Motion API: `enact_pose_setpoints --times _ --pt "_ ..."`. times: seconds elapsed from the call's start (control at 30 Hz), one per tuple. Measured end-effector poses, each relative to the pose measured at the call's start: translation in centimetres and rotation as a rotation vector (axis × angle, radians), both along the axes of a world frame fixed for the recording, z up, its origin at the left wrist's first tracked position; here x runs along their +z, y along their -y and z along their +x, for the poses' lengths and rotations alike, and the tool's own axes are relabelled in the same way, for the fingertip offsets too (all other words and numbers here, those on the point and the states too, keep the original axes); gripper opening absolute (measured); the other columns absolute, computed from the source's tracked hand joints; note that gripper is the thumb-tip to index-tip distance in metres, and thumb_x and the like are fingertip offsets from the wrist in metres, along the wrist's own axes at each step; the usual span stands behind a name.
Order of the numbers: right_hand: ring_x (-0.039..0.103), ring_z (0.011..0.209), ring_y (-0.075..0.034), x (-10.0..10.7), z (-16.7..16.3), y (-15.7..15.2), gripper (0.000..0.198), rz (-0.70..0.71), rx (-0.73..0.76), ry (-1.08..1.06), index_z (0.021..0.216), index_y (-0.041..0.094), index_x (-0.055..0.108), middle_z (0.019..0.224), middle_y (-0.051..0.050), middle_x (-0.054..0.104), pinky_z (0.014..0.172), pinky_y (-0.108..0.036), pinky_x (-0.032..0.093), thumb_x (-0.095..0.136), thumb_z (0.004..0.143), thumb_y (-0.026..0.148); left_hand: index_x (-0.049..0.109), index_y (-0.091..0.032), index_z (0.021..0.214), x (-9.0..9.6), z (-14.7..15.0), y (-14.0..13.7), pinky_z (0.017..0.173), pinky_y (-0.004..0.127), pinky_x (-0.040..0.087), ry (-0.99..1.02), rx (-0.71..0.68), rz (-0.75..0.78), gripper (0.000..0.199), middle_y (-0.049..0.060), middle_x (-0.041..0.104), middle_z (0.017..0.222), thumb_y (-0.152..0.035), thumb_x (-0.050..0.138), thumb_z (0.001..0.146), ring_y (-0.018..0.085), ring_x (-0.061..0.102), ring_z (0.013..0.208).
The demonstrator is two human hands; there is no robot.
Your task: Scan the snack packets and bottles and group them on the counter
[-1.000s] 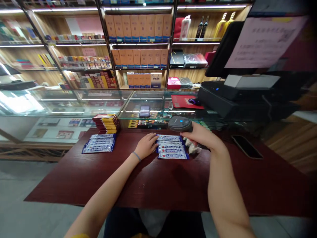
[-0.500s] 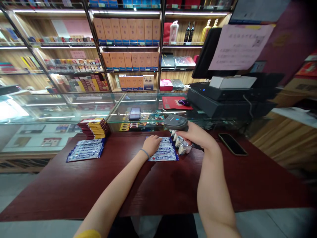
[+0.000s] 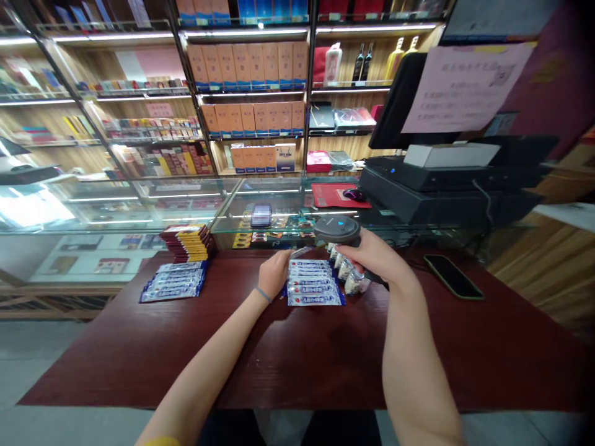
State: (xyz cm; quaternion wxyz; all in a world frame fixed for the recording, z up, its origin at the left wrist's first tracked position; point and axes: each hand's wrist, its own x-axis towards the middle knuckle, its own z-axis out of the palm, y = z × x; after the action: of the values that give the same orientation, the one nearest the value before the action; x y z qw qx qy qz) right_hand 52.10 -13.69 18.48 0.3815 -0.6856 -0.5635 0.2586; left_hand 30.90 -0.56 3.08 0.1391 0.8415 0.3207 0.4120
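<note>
My right hand [image 3: 370,249] is wrapped round the handle of a dark grey barcode scanner [image 3: 335,228], its head pointing left above the table. My left hand [image 3: 274,272] pinches the end of a slim packet [image 3: 301,252], tilted up beneath the scanner; its print cannot be read. Just right of that hand lie several overlapping blue-and-white packets [image 3: 315,284] in a row. A line of small clear-wrapped white items [image 3: 354,283] sits beside them, partly behind my right hand. More blue-and-white packets [image 3: 174,282] are fanned out at the left.
Dark red and yellow packs [image 3: 188,243] are stacked at the table's back left. A phone [image 3: 453,277] lies at the right. Behind the table [image 3: 223,353] stands a glass counter [image 3: 279,186] with a mouse [image 3: 354,194] and a monitor [image 3: 400,102].
My left hand has lifted from the middle row of packets and turned, now gripping one packet. The scanner stays in my right hand. The view has shifted slightly.
</note>
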Motion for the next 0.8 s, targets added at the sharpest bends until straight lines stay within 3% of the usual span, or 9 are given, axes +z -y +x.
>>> enact_pose_setpoints --times 0.1,0.23,0.4,0.63,0.8 --pt "0.049 0.039 -0.014 -0.4 -0.8 -0.6 0.035 0.009 0.006 0.002 0.112 0.023 0.059 0.051 0.006 0.055 0.039 -0.025 0.036 0.067 0.08 0.035 0.063 -0.02 0.118 0.1 -2.7 -0.7 0.082 0.028 0.054 0.247 0.042 -0.263 0.029 0.008 0.073 0.105 -0.032 0.042 0.1 0.019 0.071 0.091" --pt "0.05 0.038 -0.015 -1.1 -2.4 -1.9 0.04 0.013 0.035 0.045 0.115 0.021 0.059 0.054 0.005 0.058 0.039 -0.026 0.036 0.067 0.08 0.038 0.065 -0.019 0.113 0.0 -6.8 -1.8 0.061 0.026 0.055 0.431 -0.069 -0.715 0.033 0.006 0.072 0.095 -0.043 0.054 0.094 0.02 0.073 0.075" --pt "0.054 0.042 -0.016 -2.2 -6.0 -3.7 0.04 0.0 0.076 0.135 0.117 0.021 0.059 0.06 0.002 0.064 0.046 -0.028 0.041 0.065 0.081 0.039 0.066 -0.014 0.105 -0.2 -11.3 -2.7 0.06 0.028 0.059 0.684 -0.113 -1.105 0.035 0.008 0.07 0.093 -0.042 0.07 0.085 0.02 0.072 0.078" --pt "0.071 0.082 -0.027 -5.0 -11.1 -5.6 0.047 -0.037 0.153 0.306 0.12 0.026 0.054 0.094 -0.005 0.074 0.063 -0.028 0.044 0.069 0.076 0.035 0.067 -0.013 0.103 -0.4 -13.8 -4.0 0.061 0.027 0.06 0.828 -0.089 -1.259 0.025 0.011 0.071 0.101 -0.032 0.069 0.087 0.017 0.071 0.076" --pt "0.07 0.086 -0.029 -5.7 -12.4 -5.9 0.048 -0.107 0.212 0.355 0.123 0.025 0.057 0.097 -0.007 0.075 0.064 -0.029 0.043 0.066 0.076 0.033 0.069 -0.011 0.102 -0.8 -13.7 -4.4 0.059 0.026 0.06 0.818 -0.082 -1.252 0.025 0.013 0.072 0.102 -0.03 0.069 0.087 0.017 0.07 0.073"
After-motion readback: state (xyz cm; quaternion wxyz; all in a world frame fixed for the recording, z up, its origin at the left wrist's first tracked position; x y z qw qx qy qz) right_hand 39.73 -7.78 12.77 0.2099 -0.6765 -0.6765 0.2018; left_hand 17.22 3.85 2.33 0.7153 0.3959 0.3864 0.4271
